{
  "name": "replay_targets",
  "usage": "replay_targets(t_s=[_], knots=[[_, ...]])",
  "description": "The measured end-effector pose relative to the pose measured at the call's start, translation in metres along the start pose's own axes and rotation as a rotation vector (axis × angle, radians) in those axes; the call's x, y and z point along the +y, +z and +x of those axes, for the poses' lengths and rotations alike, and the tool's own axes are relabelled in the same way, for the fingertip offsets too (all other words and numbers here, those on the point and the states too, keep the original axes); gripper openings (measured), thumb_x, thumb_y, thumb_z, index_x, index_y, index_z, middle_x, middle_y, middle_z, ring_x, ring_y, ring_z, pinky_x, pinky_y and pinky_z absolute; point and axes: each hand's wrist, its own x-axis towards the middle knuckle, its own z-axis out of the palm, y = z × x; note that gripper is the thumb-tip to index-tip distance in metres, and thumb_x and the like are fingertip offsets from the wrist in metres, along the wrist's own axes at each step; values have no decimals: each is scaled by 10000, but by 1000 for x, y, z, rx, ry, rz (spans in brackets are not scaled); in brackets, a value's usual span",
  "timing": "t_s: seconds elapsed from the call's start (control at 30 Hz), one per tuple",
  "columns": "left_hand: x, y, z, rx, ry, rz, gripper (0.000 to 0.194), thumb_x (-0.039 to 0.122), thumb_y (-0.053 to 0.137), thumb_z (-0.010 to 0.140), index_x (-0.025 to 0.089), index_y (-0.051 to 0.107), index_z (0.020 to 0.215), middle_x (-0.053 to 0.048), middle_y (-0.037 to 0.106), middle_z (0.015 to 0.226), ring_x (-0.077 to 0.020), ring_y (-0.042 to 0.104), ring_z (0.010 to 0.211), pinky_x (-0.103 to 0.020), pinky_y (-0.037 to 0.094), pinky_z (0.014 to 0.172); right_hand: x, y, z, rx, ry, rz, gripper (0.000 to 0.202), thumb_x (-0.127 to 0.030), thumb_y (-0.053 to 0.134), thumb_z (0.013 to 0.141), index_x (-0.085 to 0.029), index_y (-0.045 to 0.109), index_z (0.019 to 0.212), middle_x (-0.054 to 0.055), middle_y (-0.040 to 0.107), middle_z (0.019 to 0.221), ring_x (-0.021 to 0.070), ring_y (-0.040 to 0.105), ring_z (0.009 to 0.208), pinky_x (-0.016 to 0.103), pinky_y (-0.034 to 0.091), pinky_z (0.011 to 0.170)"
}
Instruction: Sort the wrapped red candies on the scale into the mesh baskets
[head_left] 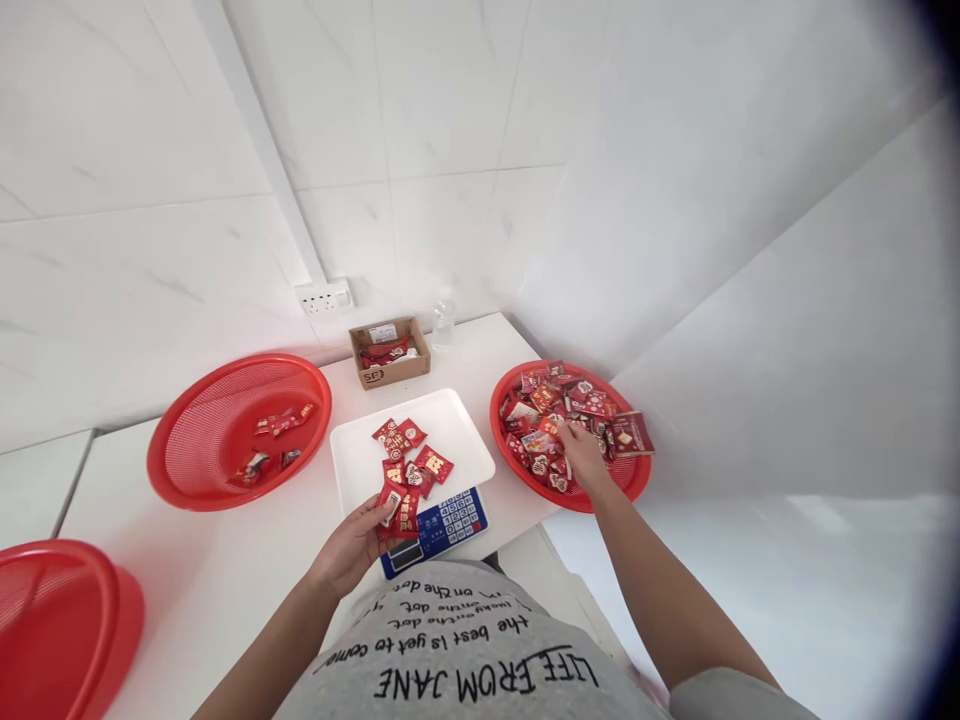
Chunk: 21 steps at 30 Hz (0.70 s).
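Observation:
My left hand (356, 545) is closed on a few red candy packets (401, 510) at the near edge of a white weighing tray (465, 440). More red and gold packets (433, 463) lie loose on that tray. Under its near side sits a blue digital scale (455, 517) with a keypad; its display is partly covered by the packets. Over at the right, my right hand (583, 455) reaches into a red basket (636, 485) filled with small red wrapped packets (555, 400). Its fingers pinch at an orange-red packet (551, 427) on top of the pile.
A red mesh basket (180, 440) at the left holds a few packets. Another red basket (112, 640) stands nearer at the lower left. Behind the scale are a small cardboard box (395, 373) with red packets and a clear bottle (443, 325). White walls border the table.

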Motion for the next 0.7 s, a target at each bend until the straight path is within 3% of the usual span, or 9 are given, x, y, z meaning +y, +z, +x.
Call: replay_targets(t_s=[0.17,0.33,0.47,0.53,0.6,0.7], knots=[[-3,-13,-4,145,-3,22,210,272,653,735,165,619,912,-52,684,897,-155,640,768,-278,509,741,-40,64,-29,-273,-145,-48,296,-421,436,797,-171,592,786,46,643,726,166,590,656,264,439,633],[-5,-16,-6,178,17,28,230,285,664,724,169,617,917,-53,679,911,-151,635,775,-279,495,761,-69,120,-45,-519,-237,-82,300,-392,403,834,-177,608,868,33,655,788,154,597,718,263,446,681],[-6,-18,-6,160,31,43,262,318,662,722,173,617,935,-65,675,944,-158,632,799,-290,483,782,-72,132,-52,-509,-299,-182,304,-371,463,823,-205,590,1043,54,653,959,178,587,885,298,417,809],[-7,-17,-7,143,38,71,274,342,659,721,173,617,933,-65,676,933,-162,629,802,-293,477,781,-69,131,-60,-515,-292,-171,308,-372,502,802,-204,597,1042,58,652,941,191,584,898,318,411,828],[-8,-14,-7,110,46,114,299,365,651,722,172,612,946,-66,674,925,-166,623,808,-298,470,779,-65,129,-74,-629,-232,-69,329,-415,529,780,-200,607,1017,52,651,879,195,594,835,335,437,781],[-13,-4,-5,12,50,169,333,380,628,736,181,584,999,-69,656,956,-181,608,856,-313,457,789,-61,129,-105,-905,-28,205,418,-474,592,725,-224,579,1060,42,633,911,195,589,825,329,473,685]])
